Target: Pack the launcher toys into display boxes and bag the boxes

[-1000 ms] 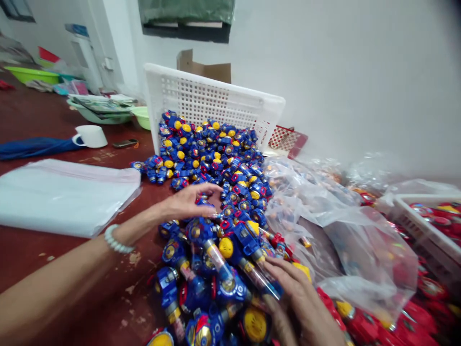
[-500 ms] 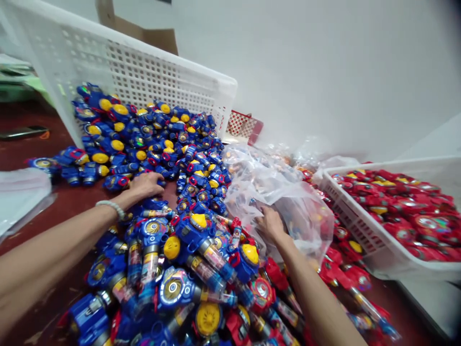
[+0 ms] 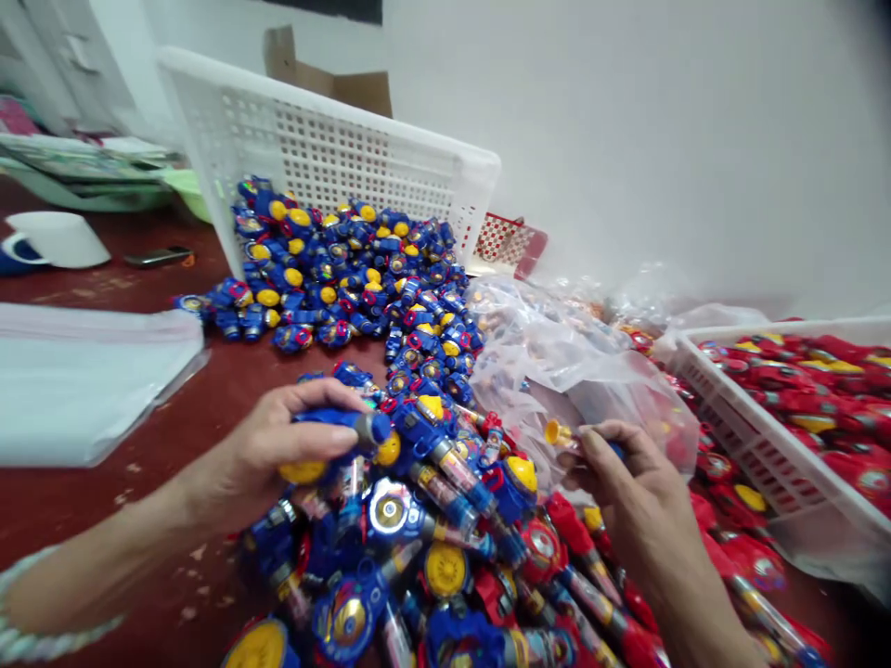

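Note:
My left hand point(image 3: 278, 441) is closed around a blue plastic toy point(image 3: 334, 429) with a grey collar and a yellow round part underneath. To the right, my right hand point(image 3: 637, 487) pinches a small tube point(image 3: 562, 434) whose yellow open end points left toward the toy; most of the tube is hidden by the fingers. The two pieces are apart. Below both hands lies a heap of blue toys point(image 3: 390, 508) and red toys point(image 3: 543, 547), many with picture-covered tubes fitted. Behind my right hand is a translucent plastic bag point(image 3: 557, 343) full of small parts.
A tipped white crate point(image 3: 390, 139) spills blue toys point(image 3: 348, 269) onto the dark red table point(image 3: 160, 520). At the right stands another white crate point(image 3: 724, 408) of red toys. A stack of plastic bags point(image 3: 90, 380), a white mug point(image 3: 59, 239) and a phone point(image 3: 159, 256) lie left.
My left hand has taken a blue toy from the pile and come nearer. My right hand has drawn a tube out of the bag. The view has turned somewhat left.

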Available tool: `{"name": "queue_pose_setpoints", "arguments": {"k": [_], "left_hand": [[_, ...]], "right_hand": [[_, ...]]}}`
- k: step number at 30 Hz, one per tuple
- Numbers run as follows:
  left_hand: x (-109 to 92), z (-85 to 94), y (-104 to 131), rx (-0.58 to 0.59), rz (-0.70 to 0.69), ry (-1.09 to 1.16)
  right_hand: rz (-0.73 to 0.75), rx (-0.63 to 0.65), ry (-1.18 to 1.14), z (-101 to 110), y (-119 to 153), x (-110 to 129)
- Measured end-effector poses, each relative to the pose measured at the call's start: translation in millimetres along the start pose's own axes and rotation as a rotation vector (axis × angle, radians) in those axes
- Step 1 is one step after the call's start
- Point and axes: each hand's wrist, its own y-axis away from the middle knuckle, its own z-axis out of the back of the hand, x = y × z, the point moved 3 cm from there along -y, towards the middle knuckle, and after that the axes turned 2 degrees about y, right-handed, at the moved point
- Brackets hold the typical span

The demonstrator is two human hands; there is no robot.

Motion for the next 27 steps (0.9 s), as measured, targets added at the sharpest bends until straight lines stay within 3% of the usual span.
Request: {"name": "queue_pose_setpoints", "arguments": {"k": [3,5,7,11,13,15,20,22,25,27], "left_hand": [[19.0,-31.3,18.7,0.193,0.074,0.06],[26.7,-42.4,24.7,0.247,0.099,0.083],[30.8,-46.4,28.2,0.271,0.12,0.073],[28.3,-43.6,33.3,0.291,0.067,-0.034],[24.4,-42.3,36.1,0.282,0.014,-0.15],[20.1,-42.2,38.9,0.242,-0.072,-0.337],[10.0,-47.4,47.5,0.159,-0.655,-0.773],[11.9,-47.5,49.6,0.157,-0.778,-0.831],[16.5,-44.0,45.4,0.193,-0.718,-0.772],[18.8,-35.6,34.3,0.213,-0.566,-0.666]], "right_hand": [[0.051,0.199,-0.021,-41.3,54.2,23.5],[0.106,0.331,0.039,-61.6,76.3,31.7],[0.19,0.419,0.144,-68.8,85.4,34.6],[0.479,0.522,0.379,-60.8,84.9,36.7],[0.582,0.536,0.419,-57.2,85.0,37.8],[0.591,0.511,0.425,-56.4,86.6,38.8],[0.303,0.511,0.415,-63.9,86.6,33.5],[0.245,0.522,0.448,-67.3,84.3,28.1],[0.456,0.408,0.607,-73.8,80.1,21.2],[0.587,0.412,0.575,-86.7,74.4,12.5]]}}
